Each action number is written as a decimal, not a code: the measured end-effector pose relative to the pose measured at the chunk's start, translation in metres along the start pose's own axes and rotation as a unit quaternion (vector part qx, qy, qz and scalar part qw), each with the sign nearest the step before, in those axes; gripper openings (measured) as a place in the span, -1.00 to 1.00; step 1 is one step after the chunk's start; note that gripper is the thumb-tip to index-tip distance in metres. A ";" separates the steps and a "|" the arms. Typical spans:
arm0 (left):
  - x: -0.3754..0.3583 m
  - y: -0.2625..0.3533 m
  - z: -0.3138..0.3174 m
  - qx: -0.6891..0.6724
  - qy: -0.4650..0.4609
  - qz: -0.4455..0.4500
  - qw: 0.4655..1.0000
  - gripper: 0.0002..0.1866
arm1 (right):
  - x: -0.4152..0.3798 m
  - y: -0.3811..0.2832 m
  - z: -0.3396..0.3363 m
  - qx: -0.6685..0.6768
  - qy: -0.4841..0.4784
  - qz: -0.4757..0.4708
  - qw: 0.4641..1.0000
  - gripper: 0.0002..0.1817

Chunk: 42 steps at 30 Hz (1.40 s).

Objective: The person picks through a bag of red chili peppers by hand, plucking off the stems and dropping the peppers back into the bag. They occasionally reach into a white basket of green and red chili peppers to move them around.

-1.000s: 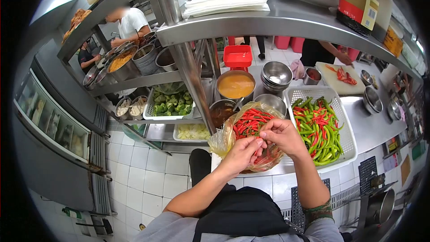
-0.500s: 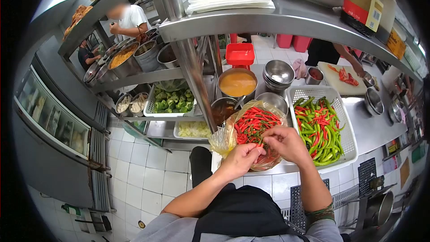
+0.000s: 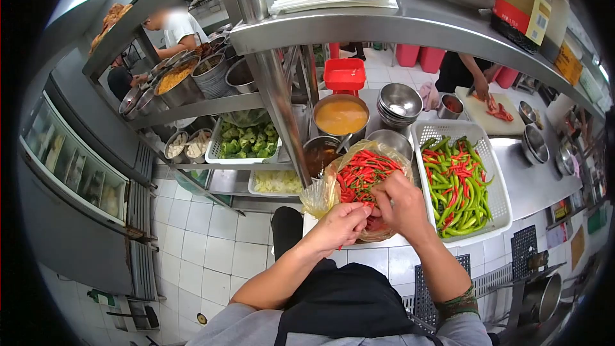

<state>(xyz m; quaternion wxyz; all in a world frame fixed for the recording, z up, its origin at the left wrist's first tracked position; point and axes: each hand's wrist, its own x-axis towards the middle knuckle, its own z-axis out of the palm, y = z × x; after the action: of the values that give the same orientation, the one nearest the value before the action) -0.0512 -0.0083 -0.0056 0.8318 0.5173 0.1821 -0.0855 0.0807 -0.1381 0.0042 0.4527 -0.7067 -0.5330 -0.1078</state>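
Note:
Small red chili peppers (image 3: 366, 170) with thin green stems fill an open clear plastic bag (image 3: 314, 200) in front of me. Over the bag's near side, my left hand (image 3: 339, 225) is closed on a red chili pepper; bits of red show at its fingertips and below the hand. My right hand (image 3: 402, 204) meets it there, thumb and fingers pinched together, and what lies in that pinch is too small to make out. To the right stands a white perforated basket (image 3: 501, 193) of long green peppers (image 3: 475, 202) with red ones among them.
Behind the bag are a pot of orange liquid (image 3: 341, 115), stacked metal bowls (image 3: 400, 104) and a red container (image 3: 344, 75). A steel post (image 3: 280, 109) and overhead shelf (image 3: 359, 24) stand close. Across the counter, a co-worker's hands (image 3: 482, 84) work at a cutting board (image 3: 471, 110).
My right hand has turned and drawn down against my left fingertips. A bit of red now shows beneath my left hand. The co-worker's hands have moved onto the cutting board.

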 end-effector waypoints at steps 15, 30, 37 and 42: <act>-0.013 -0.024 -0.002 -0.243 -0.115 -0.011 0.963 -0.75 | 0.061 0.086 0.022 -0.220 -0.227 0.160 0.935 -0.82; 0.012 0.012 -0.011 0.027 0.060 0.104 0.992 -0.79 | 0.052 0.002 -0.035 0.037 -0.238 -0.023 0.970 -0.91; 0.024 0.005 -0.002 0.043 0.117 0.167 0.978 -0.74 | 0.031 0.007 -0.017 0.117 -0.168 0.109 0.973 -0.85; 0.028 0.001 0.003 0.196 0.264 0.339 0.881 -0.77 | 0.020 -0.003 0.006 0.098 -0.007 0.189 0.977 -0.80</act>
<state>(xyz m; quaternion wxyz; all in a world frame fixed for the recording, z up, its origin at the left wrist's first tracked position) -0.0247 -0.0091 -0.0142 0.6125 0.7036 0.1877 0.3074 0.0846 -0.1208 0.0152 0.5280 -0.7477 -0.4009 0.0373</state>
